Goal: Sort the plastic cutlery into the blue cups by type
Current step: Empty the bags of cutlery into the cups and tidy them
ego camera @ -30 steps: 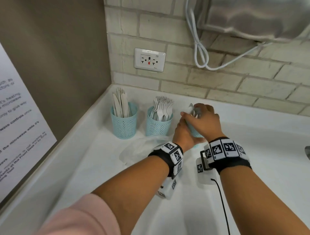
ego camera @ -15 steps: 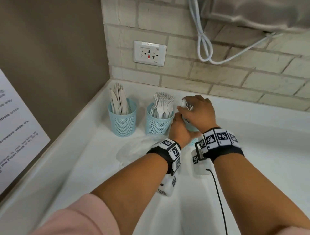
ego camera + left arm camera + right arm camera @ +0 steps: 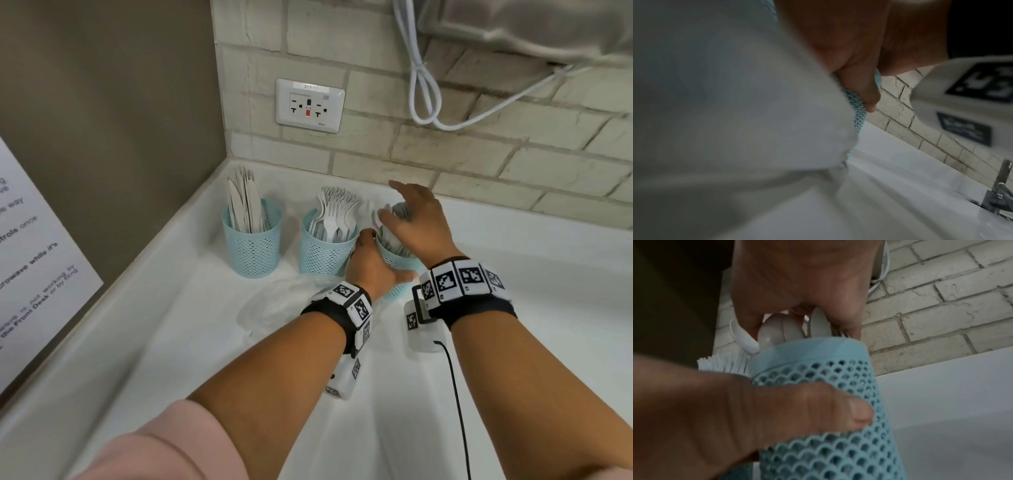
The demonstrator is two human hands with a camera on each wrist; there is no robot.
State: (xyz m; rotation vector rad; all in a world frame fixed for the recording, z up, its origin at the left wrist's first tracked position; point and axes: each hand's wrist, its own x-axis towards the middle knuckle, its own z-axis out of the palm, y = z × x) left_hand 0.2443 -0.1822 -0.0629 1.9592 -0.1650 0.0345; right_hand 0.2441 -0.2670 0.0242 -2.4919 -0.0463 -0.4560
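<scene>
Three blue mesh cups stand in a row by the brick wall. The left cup [image 3: 251, 240] holds knives and the middle cup [image 3: 327, 246] holds forks [image 3: 723, 363]. My left hand [image 3: 370, 263] grips the right cup [image 3: 399, 262] from the side, thumb pressed on its mesh [image 3: 818, 373]. White spoons [image 3: 390, 236] stand in this cup, bowls up [image 3: 781, 331]. My right hand [image 3: 418, 222] hovers over them with fingers spread, its thumb and a finger touching the spoon bowls from either side [image 3: 797, 280]. In the left wrist view my left hand [image 3: 859, 78] and a strip of the cup [image 3: 858, 110] show.
A crumpled clear plastic bag [image 3: 274, 301] lies on the white counter [image 3: 171, 342] just in front of the cups. A wall outlet [image 3: 310, 104] and a looped white cord [image 3: 424, 85] are above. A brown panel with a paper notice [image 3: 27, 257] closes the left side. A faucet [image 3: 1001, 186] stands to the right.
My right hand's fingers, curled round the spoons before, have spread open above them. My left hand keeps its hold on the cup. The cup has shifted slightly left, towards the fork cup.
</scene>
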